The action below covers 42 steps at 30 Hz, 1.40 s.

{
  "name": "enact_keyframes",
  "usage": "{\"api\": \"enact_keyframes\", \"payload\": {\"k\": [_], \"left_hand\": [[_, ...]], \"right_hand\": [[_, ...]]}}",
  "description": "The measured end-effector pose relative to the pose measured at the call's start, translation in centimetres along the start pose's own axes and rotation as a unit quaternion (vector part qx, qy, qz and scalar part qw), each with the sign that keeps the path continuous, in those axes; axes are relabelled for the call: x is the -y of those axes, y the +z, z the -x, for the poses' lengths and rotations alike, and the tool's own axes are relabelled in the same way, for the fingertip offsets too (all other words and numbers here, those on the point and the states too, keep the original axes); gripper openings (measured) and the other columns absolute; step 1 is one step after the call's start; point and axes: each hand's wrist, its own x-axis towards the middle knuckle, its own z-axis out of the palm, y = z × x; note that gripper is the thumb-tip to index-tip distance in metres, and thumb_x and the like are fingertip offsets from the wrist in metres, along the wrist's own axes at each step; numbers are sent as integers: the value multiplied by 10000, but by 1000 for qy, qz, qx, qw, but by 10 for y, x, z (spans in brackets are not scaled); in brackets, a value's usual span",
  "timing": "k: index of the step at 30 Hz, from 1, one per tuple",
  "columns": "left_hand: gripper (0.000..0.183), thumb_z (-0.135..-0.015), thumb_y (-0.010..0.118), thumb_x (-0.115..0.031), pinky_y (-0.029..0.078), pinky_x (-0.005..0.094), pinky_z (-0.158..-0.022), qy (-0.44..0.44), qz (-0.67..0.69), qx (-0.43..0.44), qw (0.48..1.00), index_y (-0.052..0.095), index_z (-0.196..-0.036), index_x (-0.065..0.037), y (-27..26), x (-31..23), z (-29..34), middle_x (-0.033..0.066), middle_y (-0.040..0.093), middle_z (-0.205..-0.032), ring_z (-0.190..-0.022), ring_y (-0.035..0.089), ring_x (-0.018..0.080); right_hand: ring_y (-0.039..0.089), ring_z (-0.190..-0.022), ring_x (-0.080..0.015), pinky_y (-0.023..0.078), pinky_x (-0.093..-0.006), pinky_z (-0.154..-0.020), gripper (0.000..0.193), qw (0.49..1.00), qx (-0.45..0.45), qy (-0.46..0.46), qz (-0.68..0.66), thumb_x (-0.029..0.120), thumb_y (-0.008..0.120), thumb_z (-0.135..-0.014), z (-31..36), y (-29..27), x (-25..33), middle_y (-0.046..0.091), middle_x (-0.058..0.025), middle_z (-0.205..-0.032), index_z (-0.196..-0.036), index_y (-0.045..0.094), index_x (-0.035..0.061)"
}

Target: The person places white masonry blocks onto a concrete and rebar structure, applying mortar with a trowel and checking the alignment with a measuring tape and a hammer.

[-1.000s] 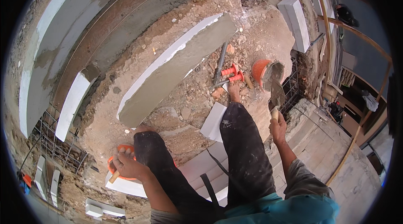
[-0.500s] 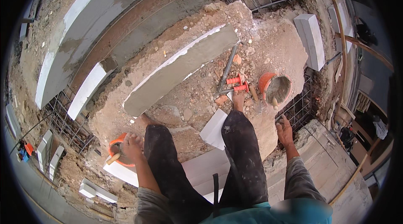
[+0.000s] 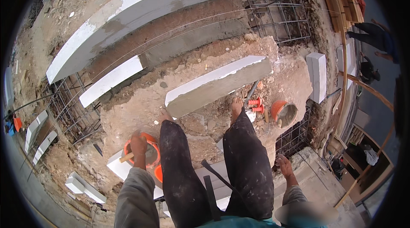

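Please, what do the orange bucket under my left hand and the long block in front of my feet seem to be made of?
Orange bucket: probably plastic; bright orange, with a thin, smooth-looking rim.
Long block: perhaps lightweight concrete; matt, white on top, with a ragged-edged grey coat, likely mortar, on its side.

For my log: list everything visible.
Mortared block: one, white, centre
Other blocks: several, white, around it
Wall: one, white, upper left
Buckets: at least two, orange, left and right
Wooden handles: three, tan, by buckets
Tool grips: two, red, centre right
Rebar: several grids, grey, around
Planks: several, brown, upper right
Other person: at least one, dark clothes, far right
Trouser legs: two, black, lower centre
Left hand: one, grey sleeve, at left bucket
Right hand: one, empty, grey sleeve, right
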Motion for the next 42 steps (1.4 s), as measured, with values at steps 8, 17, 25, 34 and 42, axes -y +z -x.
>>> {"api": "enact_keyframes", "payload": {"k": [8,17,25,34,42], "left_hand": [[365,-908,590,-135,503,389,-931,-36,127,68,989,610,-1248,-2,122,-44,-88,195,674,-1144,-1056,653,300],[465,-1025,498,-257,494,356,-988,-114,607,95,781,495,-1367,58,226,-51,-143,176,594,-1310,-1164,599,237],[463,-1045,355,-349,434,438,-1068,-217,655,21,723,636,-1098,14,220,-105,-140,161,618,-1236,-1207,562,304],[462,-1021,389,-431,466,466,-1031,-158,761,242,581,592,-1165,-42,114,-97,-88,147,643,-1195,-1103,611,277],[567,-999,450,-496,532,432,-952,-294,702,91,643,501,-1383,-83,-36,-152,40,101,597,-1318,-1172,598,275]], "right_hand": [[556,-1176,-220,463,-410,-943,573,992,-52,-105,-50,473,437,-1010,-312,8,158,565,-86,-1350,-1467,452,128],[605,-1090,-217,519,-369,-910,502,954,-13,-214,-211,418,431,-1024,-626,-12,173,613,-83,-1219,-1357,505,49],[609,-1086,-223,521,-369,-911,509,952,24,-137,-272,429,421,-1026,-627,37,239,614,-84,-1221,-1358,505,52],[614,-1082,-229,522,-370,-911,517,933,137,-89,-321,442,410,-1028,-483,-13,225,615,-85,-1224,-1359,504,55],[618,-1079,-235,524,-370,-912,525,915,191,-72,-348,453,400,-1030,-324,-81,228,616,-87,-1226,-1360,503,58]]}}
